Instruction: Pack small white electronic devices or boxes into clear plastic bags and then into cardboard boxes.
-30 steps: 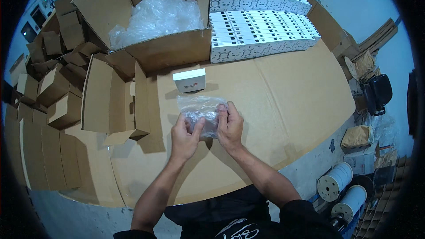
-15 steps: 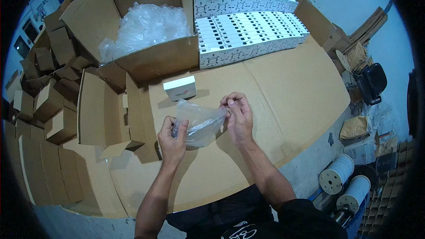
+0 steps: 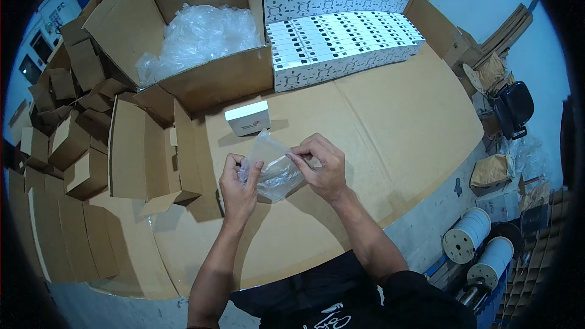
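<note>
A clear plastic bag is stretched between my two hands, above the cardboard-covered table. My left hand grips its left side, thumb in front and fingers behind. The fingers of my right hand pinch the bag's right edge between thumb and forefinger. Just beyond the bag stands a small white box, closed, with a small red and dark print on its front. An open, narrow cardboard box sits to the left of my left hand, with nothing visible inside.
At the back left, a large open carton holds a heap of clear plastic bags. Rows of white boxes are stacked at the back. Brown cartons pile up at the left. Cable spools stand by the table's right side.
My right hand has shifted slightly left along the bag, its fingers now pinching the upper right edge. The bag has bunched up closer to my left hand.
</note>
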`<move>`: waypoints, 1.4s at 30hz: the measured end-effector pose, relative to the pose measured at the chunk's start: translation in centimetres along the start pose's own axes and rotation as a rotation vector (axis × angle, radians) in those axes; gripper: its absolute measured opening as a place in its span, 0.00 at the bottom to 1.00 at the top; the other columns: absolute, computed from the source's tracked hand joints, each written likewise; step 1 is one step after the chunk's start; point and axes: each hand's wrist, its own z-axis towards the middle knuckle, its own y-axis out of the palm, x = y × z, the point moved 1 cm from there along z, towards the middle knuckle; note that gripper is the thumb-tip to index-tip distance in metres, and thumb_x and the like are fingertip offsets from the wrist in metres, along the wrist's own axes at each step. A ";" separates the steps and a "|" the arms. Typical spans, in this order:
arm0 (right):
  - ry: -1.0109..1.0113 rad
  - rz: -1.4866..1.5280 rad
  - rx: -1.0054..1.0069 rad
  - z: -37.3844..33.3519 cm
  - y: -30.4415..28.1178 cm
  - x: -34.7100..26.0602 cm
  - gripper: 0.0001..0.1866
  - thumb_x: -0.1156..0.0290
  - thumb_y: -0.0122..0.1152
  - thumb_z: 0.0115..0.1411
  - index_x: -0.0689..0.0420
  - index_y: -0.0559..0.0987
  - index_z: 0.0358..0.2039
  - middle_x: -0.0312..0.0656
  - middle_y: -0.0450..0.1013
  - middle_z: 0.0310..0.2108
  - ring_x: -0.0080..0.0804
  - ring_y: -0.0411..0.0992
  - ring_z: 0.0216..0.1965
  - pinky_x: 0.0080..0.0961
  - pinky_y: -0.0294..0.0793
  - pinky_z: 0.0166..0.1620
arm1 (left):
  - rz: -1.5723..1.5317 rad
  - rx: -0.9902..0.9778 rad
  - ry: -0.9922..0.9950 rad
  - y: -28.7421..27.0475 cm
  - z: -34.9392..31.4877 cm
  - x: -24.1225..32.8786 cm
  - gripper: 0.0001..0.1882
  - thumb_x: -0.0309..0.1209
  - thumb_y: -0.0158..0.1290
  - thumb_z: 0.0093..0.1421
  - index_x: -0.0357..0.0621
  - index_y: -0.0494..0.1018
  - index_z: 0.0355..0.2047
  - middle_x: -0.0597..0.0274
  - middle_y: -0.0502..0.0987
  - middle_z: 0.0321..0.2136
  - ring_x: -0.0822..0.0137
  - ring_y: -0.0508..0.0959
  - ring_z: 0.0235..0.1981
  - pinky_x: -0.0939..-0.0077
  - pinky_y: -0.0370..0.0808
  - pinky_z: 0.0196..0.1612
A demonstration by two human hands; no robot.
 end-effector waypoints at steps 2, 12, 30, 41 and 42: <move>0.115 0.064 -0.020 0.1 -0.1 0.0 0.05 0.82 0.71 0.53 0.62 0.82 0.29 0.42 0.77 0.29 0.35 0.76 0.33 0.30 0.77 0.38 | -0.055 0.008 -0.068 -0.2 0.1 0.1 0.15 0.35 0.59 0.68 0.42 0.66 0.30 0.72 0.68 0.22 0.80 0.66 0.24 0.80 0.66 0.27; 0.141 0.238 -0.206 1.6 0.3 -1.2 0.09 0.77 0.70 0.58 0.62 0.77 0.36 0.41 0.77 0.27 0.27 0.76 0.30 0.27 0.77 0.37 | -0.036 -0.006 -0.088 -0.7 0.3 0.2 0.21 0.39 0.52 0.73 0.42 0.63 0.24 0.74 0.62 0.20 0.80 0.60 0.25 0.80 0.60 0.27; 0.085 0.294 -0.656 5.3 0.8 0.0 0.15 0.74 0.63 0.62 0.60 0.81 0.50 0.47 0.82 0.42 0.27 0.78 0.36 0.29 0.78 0.45 | 0.241 0.082 0.100 -2.2 0.3 1.3 0.17 0.37 0.41 0.77 0.38 0.66 0.32 0.56 0.65 0.16 0.69 0.68 0.18 0.65 0.68 0.24; 0.520 0.808 -0.415 1.3 1.9 2.5 0.37 0.74 0.74 0.56 0.60 0.65 0.62 0.42 0.73 0.50 0.25 0.74 0.46 0.25 0.76 0.49 | 0.085 0.326 0.123 -2.7 0.2 -0.1 0.19 0.41 0.36 0.78 0.39 0.64 0.33 0.65 0.64 0.21 0.72 0.65 0.23 0.72 0.66 0.27; 0.600 0.809 -0.396 0.7 2.5 2.2 0.36 0.75 0.76 0.54 0.61 0.66 0.60 0.41 0.74 0.50 0.27 0.74 0.49 0.26 0.76 0.52 | 0.090 0.346 0.140 -2.7 0.1 -0.3 0.19 0.41 0.36 0.78 0.39 0.64 0.34 0.66 0.64 0.23 0.73 0.65 0.25 0.73 0.67 0.30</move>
